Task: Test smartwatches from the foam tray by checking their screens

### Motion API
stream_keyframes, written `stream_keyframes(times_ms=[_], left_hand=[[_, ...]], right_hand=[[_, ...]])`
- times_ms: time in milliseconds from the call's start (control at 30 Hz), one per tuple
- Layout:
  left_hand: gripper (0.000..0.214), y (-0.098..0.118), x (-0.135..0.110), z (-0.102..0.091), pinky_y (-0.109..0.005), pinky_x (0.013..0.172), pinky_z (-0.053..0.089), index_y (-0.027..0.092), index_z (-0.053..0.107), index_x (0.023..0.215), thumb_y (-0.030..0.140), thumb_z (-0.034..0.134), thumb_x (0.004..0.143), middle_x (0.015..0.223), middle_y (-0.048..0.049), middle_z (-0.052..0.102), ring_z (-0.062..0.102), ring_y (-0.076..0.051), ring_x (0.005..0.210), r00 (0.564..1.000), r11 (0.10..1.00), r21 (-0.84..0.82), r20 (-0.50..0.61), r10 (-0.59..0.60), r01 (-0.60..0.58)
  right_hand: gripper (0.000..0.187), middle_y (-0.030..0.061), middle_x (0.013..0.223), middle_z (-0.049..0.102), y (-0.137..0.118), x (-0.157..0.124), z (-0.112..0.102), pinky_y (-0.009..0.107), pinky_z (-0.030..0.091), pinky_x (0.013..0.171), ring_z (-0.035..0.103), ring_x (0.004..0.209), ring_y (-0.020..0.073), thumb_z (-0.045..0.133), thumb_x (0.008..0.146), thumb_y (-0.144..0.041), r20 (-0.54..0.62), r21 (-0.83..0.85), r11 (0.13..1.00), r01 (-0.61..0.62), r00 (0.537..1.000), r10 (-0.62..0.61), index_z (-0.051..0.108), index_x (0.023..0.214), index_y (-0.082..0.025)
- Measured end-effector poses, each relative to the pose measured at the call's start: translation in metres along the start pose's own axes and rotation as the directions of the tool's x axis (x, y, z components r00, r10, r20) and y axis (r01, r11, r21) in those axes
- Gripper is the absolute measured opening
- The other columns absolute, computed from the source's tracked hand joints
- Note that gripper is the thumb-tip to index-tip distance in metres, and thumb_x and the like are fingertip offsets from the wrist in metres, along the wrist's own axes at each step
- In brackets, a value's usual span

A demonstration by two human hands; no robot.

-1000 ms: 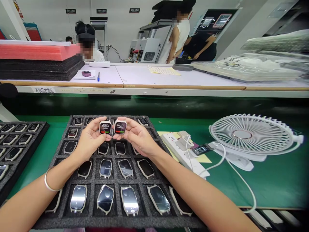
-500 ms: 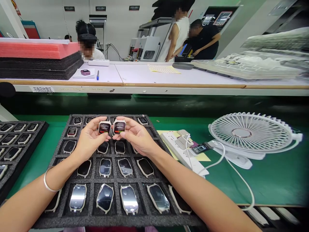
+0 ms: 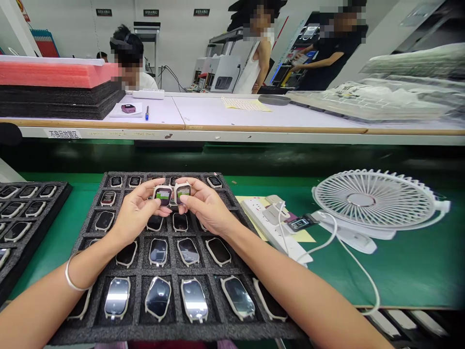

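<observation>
My left hand (image 3: 136,213) holds a small smartwatch body (image 3: 162,194) with a lit greenish screen. My right hand (image 3: 205,206) holds a second watch body (image 3: 182,192), also lit, right beside the first. Both hands hover over the far middle of a black foam tray (image 3: 92,213) whose pockets hold several watch bodies, most with dark screens. A silver bangle circles my left wrist.
A second foam tray (image 3: 54,206) of watches lies at the left. To the right sit a white power strip (image 3: 271,228), a small dark device (image 3: 300,224) on a cable and a white fan (image 3: 374,201). Across the white bench (image 3: 218,116), three people work; foam sheets (image 3: 61,87) are stacked.
Both watch screens have changed from dark with a red bar to light green. My hands have dropped slightly toward the tray. The standing people in the background have shifted.
</observation>
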State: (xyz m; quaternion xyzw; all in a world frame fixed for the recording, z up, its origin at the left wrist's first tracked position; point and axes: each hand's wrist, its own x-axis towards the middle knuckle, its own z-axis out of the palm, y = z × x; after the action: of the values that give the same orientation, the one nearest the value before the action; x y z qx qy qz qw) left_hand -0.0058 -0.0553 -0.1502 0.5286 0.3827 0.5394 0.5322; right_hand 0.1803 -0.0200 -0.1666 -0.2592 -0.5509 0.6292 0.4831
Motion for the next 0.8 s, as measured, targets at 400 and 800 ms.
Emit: stream_keyframes(times_ms=[400, 800], left_hand=[[0.044, -0.0031, 0.0002, -0.0044, -0.034, 0.07, 0.065, 0.017, 0.063, 0.122, 0.024, 0.067, 0.078, 0.107, -0.0055, 0.072, 0.076, -0.018, 0.069, 1.0, 1.0, -0.021, 0.006, -0.012, 0.012], [0.048, -0.0001, 0.0026, -0.0039, -0.032, 0.068, 0.064, 0.018, 0.065, 0.12, 0.023, 0.068, 0.072, 0.104, -0.0041, 0.071, 0.075, -0.019, 0.068, 0.999, 0.997, -0.069, -0.014, -0.048, 0.047]], right_hand=[[0.038, -0.001, 0.092, 0.065, 0.0021, -0.0007, -0.001, 0.026, 0.052, 0.062, 0.061, 0.064, 0.0088, 0.073, 0.075, -0.015, 0.038, 0.022, 0.999, 0.024, 0.999, -0.025, 0.062, 0.111, -0.022], [0.034, -0.0007, 0.089, 0.066, -0.0006, 0.0017, 0.0015, 0.027, 0.051, 0.063, 0.062, 0.064, 0.0111, 0.073, 0.078, -0.024, 0.013, 0.04, 0.999, -0.013, 1.0, 0.013, 0.063, 0.11, -0.023]])
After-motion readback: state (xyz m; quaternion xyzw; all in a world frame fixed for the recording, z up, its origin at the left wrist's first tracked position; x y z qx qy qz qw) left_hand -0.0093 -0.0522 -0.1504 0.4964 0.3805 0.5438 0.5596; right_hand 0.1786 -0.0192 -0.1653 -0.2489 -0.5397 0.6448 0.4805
